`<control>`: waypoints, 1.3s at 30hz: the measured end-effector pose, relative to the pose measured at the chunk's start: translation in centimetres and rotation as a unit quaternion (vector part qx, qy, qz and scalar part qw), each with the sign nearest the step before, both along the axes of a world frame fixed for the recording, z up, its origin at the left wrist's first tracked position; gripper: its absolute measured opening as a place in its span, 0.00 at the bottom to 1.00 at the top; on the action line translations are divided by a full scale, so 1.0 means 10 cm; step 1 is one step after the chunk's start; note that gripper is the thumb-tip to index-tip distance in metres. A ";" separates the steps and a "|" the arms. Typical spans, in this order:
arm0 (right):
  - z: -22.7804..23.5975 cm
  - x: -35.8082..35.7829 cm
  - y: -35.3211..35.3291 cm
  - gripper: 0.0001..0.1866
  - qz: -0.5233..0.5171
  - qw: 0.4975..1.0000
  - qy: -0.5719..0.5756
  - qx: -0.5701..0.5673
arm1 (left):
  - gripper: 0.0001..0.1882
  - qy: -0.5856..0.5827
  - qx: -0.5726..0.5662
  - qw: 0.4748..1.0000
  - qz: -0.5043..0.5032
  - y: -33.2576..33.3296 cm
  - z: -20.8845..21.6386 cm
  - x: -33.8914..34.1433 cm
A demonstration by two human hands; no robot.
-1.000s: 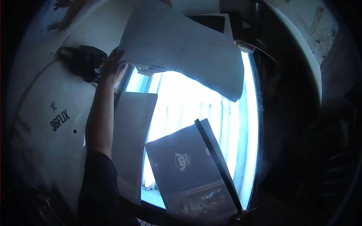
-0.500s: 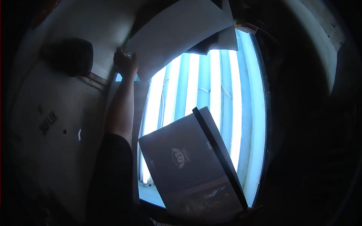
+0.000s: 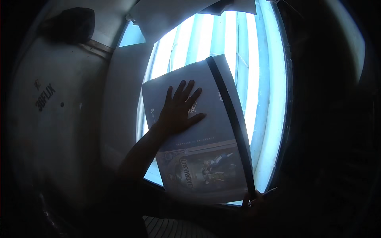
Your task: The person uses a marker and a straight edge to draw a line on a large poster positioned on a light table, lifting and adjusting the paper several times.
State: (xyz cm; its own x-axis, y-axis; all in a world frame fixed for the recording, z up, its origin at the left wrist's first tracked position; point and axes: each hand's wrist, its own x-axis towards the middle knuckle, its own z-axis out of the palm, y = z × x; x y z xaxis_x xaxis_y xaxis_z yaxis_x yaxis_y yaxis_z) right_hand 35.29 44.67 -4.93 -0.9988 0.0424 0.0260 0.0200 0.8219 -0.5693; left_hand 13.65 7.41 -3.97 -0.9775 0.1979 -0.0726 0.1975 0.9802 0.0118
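Observation:
My left hand (image 3: pixel 178 107) lies on a large printed sheet (image 3: pixel 218 131), its fingers spread and holding nothing. The sheet is pale, with faint print and a picture panel lower down, and it is tilted across a bright light panel. A long black strip (image 3: pixel 226 99) runs along the sheet's right side. At the strip's lower end is my right hand (image 3: pixel 256 201), dark and partly hidden, its fingers closed. A slim stick-like thing (image 3: pixel 270 191) juts from it; its kind is too dark to make out.
Bright white tubes (image 3: pixel 202 35) glow behind the sheet, inside a dark-edged frame. Loose pale sheets (image 3: pixel 162 16) hang over the top of the light. At left stand a whitish panel with dark marks (image 3: pixel 59 131) and a dark block (image 3: pixel 77 25). Deep shadow covers the right.
My left hand has let go of the loose sheet at the upper left and come down flat onto the printed sheet. The view has shifted, so the surroundings sit higher in the picture.

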 end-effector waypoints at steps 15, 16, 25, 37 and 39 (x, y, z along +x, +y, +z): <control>0.15 -0.09 -0.16 0.21 0.039 0.997 0.065 -0.030 | 0.39 0.039 0.131 0.991 0.004 0.49 0.00 -0.58; 0.11 -0.05 -0.17 0.19 0.021 0.997 0.068 -0.019 | 0.40 0.074 0.106 0.992 -0.004 0.49 -0.05 -0.56; 0.10 0.02 -0.08 0.19 0.050 0.995 0.082 0.039 | 0.43 0.094 0.048 0.993 0.047 0.48 -0.10 -0.57; -0.03 0.06 -0.01 0.16 0.061 0.990 0.120 0.040 | 0.43 0.084 0.037 0.995 0.028 0.49 -0.11 -0.61; -0.06 0.07 0.00 0.16 0.061 0.990 0.121 0.038 | 0.44 0.079 0.034 0.996 0.032 0.51 -0.11 -0.61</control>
